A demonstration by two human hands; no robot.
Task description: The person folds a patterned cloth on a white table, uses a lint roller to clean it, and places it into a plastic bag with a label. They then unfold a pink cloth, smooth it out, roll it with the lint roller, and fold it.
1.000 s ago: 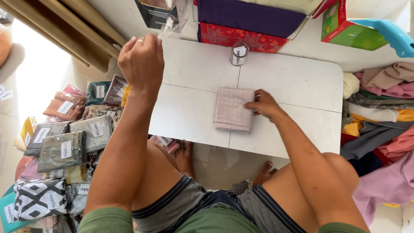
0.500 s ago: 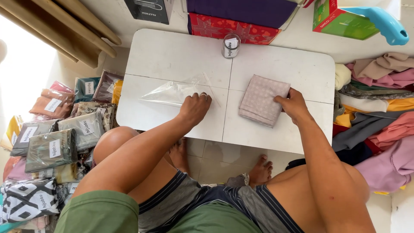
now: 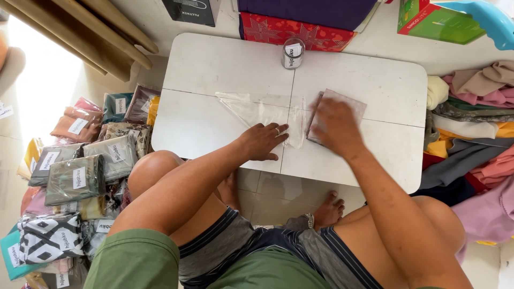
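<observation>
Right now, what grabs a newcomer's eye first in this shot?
The two bare hands at the middle of the white folding table: the left hand presses flat on a clear plastic bag, while the right hand covers a folded pinkish cloth beside the bag. Next, stacks of bagged, labelled fabrics crowd the floor at left, with loose folded cloths piled at right.

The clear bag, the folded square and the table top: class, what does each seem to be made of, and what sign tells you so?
Clear bag under the left hand: thin glossy plastic film, probably; see-through, creased.
Folded square under the right hand: soft matt woven cloth, seemingly; dusty pink, layered edges.
Table top: smooth white, likely moulded plastic; a seam runs across its middle.
</observation>
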